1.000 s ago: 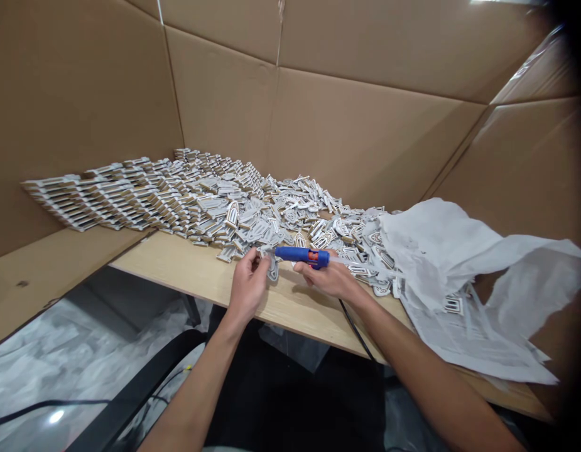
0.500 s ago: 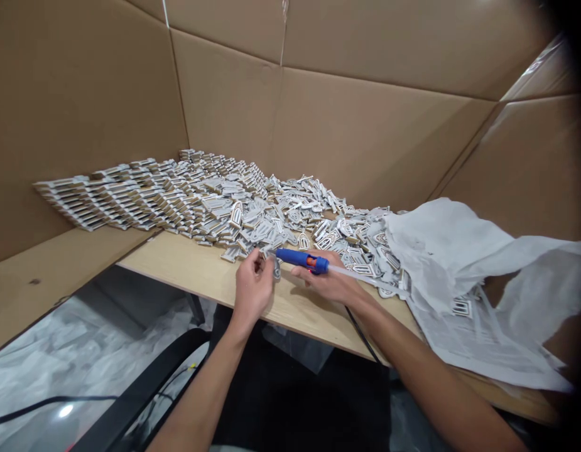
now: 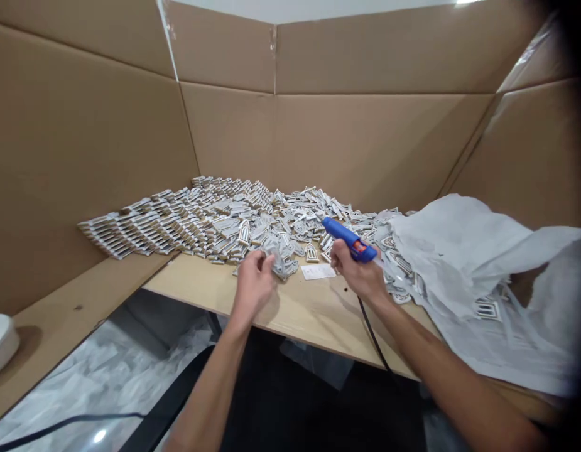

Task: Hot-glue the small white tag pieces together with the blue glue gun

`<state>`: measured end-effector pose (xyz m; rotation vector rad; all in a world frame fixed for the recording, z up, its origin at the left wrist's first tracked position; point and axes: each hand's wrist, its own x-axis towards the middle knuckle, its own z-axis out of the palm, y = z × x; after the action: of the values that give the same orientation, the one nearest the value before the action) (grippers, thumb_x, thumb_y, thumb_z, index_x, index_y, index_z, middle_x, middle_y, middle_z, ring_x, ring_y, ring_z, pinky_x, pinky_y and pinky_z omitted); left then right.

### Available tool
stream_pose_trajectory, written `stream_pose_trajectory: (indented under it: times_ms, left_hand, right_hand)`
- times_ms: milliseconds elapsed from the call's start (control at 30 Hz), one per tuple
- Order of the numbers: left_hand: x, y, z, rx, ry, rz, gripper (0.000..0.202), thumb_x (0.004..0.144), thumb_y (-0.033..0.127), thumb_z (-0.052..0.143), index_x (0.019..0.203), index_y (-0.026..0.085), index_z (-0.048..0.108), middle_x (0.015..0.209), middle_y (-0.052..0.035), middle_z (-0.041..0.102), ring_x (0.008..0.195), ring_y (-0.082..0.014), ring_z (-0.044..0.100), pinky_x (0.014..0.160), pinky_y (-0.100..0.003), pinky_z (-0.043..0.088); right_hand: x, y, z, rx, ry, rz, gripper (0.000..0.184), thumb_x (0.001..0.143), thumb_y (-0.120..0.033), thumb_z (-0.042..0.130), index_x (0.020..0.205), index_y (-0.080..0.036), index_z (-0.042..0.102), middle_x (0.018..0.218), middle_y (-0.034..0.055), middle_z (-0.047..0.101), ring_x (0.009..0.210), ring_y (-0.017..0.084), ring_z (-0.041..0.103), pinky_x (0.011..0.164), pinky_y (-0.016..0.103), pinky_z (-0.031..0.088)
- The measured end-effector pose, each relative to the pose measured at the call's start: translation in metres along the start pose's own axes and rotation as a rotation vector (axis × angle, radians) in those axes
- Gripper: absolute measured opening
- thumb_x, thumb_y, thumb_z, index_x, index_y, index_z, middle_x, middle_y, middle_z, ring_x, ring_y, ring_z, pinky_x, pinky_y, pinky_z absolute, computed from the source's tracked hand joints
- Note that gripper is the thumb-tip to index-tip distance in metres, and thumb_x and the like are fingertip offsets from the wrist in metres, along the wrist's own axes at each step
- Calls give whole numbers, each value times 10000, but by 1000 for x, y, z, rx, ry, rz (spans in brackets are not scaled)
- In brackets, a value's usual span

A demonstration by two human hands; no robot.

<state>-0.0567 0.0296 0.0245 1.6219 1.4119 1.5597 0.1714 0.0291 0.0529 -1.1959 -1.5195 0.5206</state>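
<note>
My right hand is wrapped round a blue hot glue gun with an orange part near its back. The gun's nozzle end points up and left, raised over the pieces. A pale glue stick and a black cord trail from it. My left hand pinches a small grey arch-shaped piece at the near edge of the pile; motion blurs its outline. Many loose window-shaped pieces lie heaped beyond both hands. Between the hands, a white printed card rests flat on the wooden table.
Neat rows of stacked pieces stand at the left. A crumpled white sheet covers the right side. Cardboard walls surround the table. A white round object sits at far left. White plastic bags lie below.
My right hand has drawn the glue gun up and right, away from the left hand's piece. The white card now shows between the hands. The view has tilted upward.
</note>
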Motion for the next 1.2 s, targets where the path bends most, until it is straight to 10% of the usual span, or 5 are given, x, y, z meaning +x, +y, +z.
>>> stream_pose_trajectory:
  times_ms: [300, 433, 667, 1200]
  left_hand:
    - [129, 38, -22, 655, 75, 28, 194, 789, 209, 720, 683, 186, 558, 733, -68, 558, 831, -262, 544, 847, -363, 434]
    - [103, 39, -2, 701, 110, 252, 85, 861, 206, 623, 902, 145, 665, 1035, -175, 656, 1073, -322, 578, 987, -427, 429]
    - [13, 28, 30, 536, -554, 167, 102, 835, 181, 644, 735, 200, 655, 704, -48, 656, 669, -212, 583, 659, -310, 372]
    - [-1, 4, 42, 557, -524, 153, 163, 766, 122, 626, 666, 216, 539, 732, -57, 652, 720, -223, 590, 647, -307, 332]
  right_hand:
    - [35, 13, -15, 325, 129, 108, 574, 909, -790, 474, 799, -230, 533, 731, 49, 620, 554, 140, 551, 418, 275, 340]
    - [40, 20, -20, 272, 161, 154, 558, 900, -771, 497, 794, -225, 543, 731, 53, 629, 575, 155, 562, 447, 288, 353]
    - [41, 32, -25, -190, 122, 107, 268, 797, -453, 678, 770, -199, 598, 712, 19, 647, 644, 166, 553, 650, 312, 403]
    - [35, 25, -16, -226, -75, 80, 272, 796, -435, 663, 719, -207, 536, 641, -17, 563, 589, 135, 453, 584, 288, 335]
